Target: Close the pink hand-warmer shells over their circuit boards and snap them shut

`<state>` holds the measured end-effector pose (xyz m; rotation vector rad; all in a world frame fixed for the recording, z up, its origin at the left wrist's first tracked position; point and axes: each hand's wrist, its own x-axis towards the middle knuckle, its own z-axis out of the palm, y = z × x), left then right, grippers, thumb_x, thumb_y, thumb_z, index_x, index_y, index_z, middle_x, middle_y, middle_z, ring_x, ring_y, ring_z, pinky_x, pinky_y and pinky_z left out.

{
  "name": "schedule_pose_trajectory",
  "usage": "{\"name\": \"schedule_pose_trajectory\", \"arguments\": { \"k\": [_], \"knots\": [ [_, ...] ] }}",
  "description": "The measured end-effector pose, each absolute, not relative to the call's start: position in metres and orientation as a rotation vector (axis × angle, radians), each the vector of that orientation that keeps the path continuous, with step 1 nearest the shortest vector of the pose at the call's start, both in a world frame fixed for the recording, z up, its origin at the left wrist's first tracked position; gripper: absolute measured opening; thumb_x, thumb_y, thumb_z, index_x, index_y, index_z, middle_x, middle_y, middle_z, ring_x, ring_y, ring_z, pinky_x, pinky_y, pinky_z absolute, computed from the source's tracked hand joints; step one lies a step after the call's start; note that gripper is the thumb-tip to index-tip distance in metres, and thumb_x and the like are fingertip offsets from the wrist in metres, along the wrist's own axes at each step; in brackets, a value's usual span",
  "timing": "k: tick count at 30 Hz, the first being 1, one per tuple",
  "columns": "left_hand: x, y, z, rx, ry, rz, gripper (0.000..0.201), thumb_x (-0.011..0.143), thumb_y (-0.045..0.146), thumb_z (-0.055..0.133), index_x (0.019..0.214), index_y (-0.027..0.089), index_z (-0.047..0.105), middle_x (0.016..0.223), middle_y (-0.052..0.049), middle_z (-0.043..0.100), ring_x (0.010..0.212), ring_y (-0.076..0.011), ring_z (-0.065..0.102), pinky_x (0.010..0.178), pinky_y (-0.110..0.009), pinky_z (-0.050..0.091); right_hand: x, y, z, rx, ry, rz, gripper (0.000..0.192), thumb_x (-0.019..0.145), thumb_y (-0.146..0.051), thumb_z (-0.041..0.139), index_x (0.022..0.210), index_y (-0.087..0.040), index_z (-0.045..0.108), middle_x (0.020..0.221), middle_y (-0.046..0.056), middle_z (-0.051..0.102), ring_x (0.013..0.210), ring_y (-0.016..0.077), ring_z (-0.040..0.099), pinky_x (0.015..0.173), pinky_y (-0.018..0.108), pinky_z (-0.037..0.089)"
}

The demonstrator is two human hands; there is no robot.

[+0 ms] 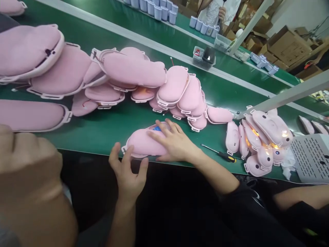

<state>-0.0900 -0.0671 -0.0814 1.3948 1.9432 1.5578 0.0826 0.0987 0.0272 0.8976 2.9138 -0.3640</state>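
Table: long green belt-topped table (pixel 108 128), running left to right.
Heap: pink soft oval shells (pixel 133 70) piled behind the hands.
Held shell: one pink oval shell (pixel 145 143) at the table's near edge.
Right hand (pixel 174 141): spread flat on it.
Left hand (pixel 128 171): fingers loosely open, touching its near end.
Tool: yellow-handled screwdriver (pixel 223 155), right.

Factory line — green conveyor belt (pixel 108 127)
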Motion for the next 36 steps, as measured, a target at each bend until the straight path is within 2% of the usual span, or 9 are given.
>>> {"name": "schedule_pose_trajectory", "arguments": {
  "k": [3, 6, 8, 13, 16, 20, 24, 30, 36],
  "knots": [
    [-0.09, -0.057, -0.084, 1.21, 1.877, 1.73, 0.083, 0.094, 0.048, 0.095, 0.166, 0.032, 0.058, 0.184, -0.022, 0.037, 0.176, -0.0428, 0.042, 0.122, -0.053, 0.065, 0.082, 0.119, 0.038, 0.866, 2.874, -0.339, 0.114, 0.091, -0.064, 0.097, 0.184, -0.027, 0.043, 0.191, 0.024, 0.04, 0.175, 0.0558, 0.039, 0.143, 0.076, 0.032],
    [-0.076, -0.053, -0.079, 0.943, 1.624, 1.955, 0.114, 0.083, 0.052, 0.104, 0.177, 0.042, 0.042, 0.189, -0.019, 0.032, 0.176, -0.0405, 0.043, 0.123, -0.05, 0.064, 0.086, 0.112, 0.051, 0.852, 2.85, -0.376, 0.107, 0.097, -0.063, 0.091, 0.182, -0.018, 0.045, 0.163, 0.025, 0.07, 0.147, 0.0474, 0.069, 0.13, 0.064, 0.053],
    [-0.06, -0.059, -0.075, 0.802, 1.47, 2.006, 0.118, 0.076, 0.057, 0.108, 0.175, 0.041, 0.046, 0.186, -0.017, 0.043, 0.171, -0.0401, 0.052, 0.123, -0.048, 0.065, 0.1, 0.09, 0.057, 0.92, 2.827, -0.457, 0.112, 0.094, -0.072, 0.091, 0.18, -0.015, 0.047, 0.149, 0.024, 0.078, 0.131, 0.0452, 0.078, 0.119, 0.059, 0.061],
    [-0.021, -0.083, -0.057, 0.592, 1.169, 1.825, 0.097, 0.071, 0.072, 0.104, 0.152, 0.029, 0.072, 0.142, -0.017, 0.081, 0.133, -0.0415, 0.081, 0.102, -0.051, 0.075, 0.149, 0.039, 0.06, 0.946, 2.83, -1.076, 0.111, 0.094, -0.075, 0.089, 0.184, -0.03, 0.042, 0.172, 0.016, 0.068, 0.146, 0.0375, 0.077, 0.114, 0.046, 0.065],
    [-0.01, -0.082, -0.033, 0.555, 1.118, 1.799, 0.094, 0.07, 0.079, 0.102, 0.145, 0.029, 0.076, 0.129, -0.014, 0.085, 0.129, -0.0425, 0.083, 0.104, -0.056, 0.075, 0.169, 0.042, 0.047, 0.872, 2.819, -1.569, 0.099, 0.098, -0.072, 0.087, 0.179, -0.027, 0.053, 0.174, 0.013, 0.069, 0.153, 0.0324, 0.074, 0.124, 0.04, 0.06],
    [-0.004, -0.065, -0.003, 0.518, 1.059, 1.731, 0.096, 0.063, 0.083, 0.105, 0.14, 0.03, 0.079, 0.131, -0.013, 0.084, 0.138, -0.0437, 0.079, 0.114, -0.059, 0.072, 0.185, 0.053, 0.028, 0.864, 2.765, -1.997, 0.085, 0.099, -0.078, 0.082, 0.164, -0.023, 0.073, 0.159, 0.012, 0.08, 0.143, 0.0302, 0.082, 0.12, 0.035, 0.062],
    [-0.001, -0.059, 0.0, 0.564, 1.013, 1.743, 0.088, 0.069, 0.079, 0.104, 0.138, 0.029, 0.081, 0.124, -0.012, 0.085, 0.131, -0.0414, 0.082, 0.113, -0.056, 0.073, 0.193, 0.05, 0.027, 0.932, 2.744, -1.986, 0.079, 0.099, -0.076, 0.084, 0.158, -0.025, 0.078, 0.154, 0.011, 0.083, 0.137, 0.0292, 0.085, 0.117, 0.034, 0.064],
    [-0.001, -0.066, -0.015, 0.533, 0.976, 1.717, 0.09, 0.067, 0.067, 0.111, 0.143, 0.03, 0.081, 0.138, -0.013, 0.083, 0.123, -0.0398, 0.085, 0.111, -0.057, 0.072, 0.196, 0.046, 0.037, 0.896, 2.786, -1.865, 0.072, 0.095, -0.058, 0.096, 0.157, -0.026, 0.079, 0.154, 0.01, 0.083, 0.133, 0.0292, 0.087, 0.115, 0.033, 0.066],
    [-0.003, -0.066, -0.02, 0.654, 0.998, 1.746, 0.088, 0.071, 0.066, 0.11, 0.145, 0.03, 0.08, 0.133, -0.011, 0.084, 0.115, -0.0328, 0.087, 0.099, -0.042, 0.075, 0.2, 0.048, 0.039, 0.856, 2.866, -1.729, 0.076, 0.089, -0.054, 0.102, 0.156, -0.024, 0.079, 0.148, 0.012, 0.086, 0.127, 0.0295, 0.087, 0.113, 0.036, 0.068]
  ]
}}
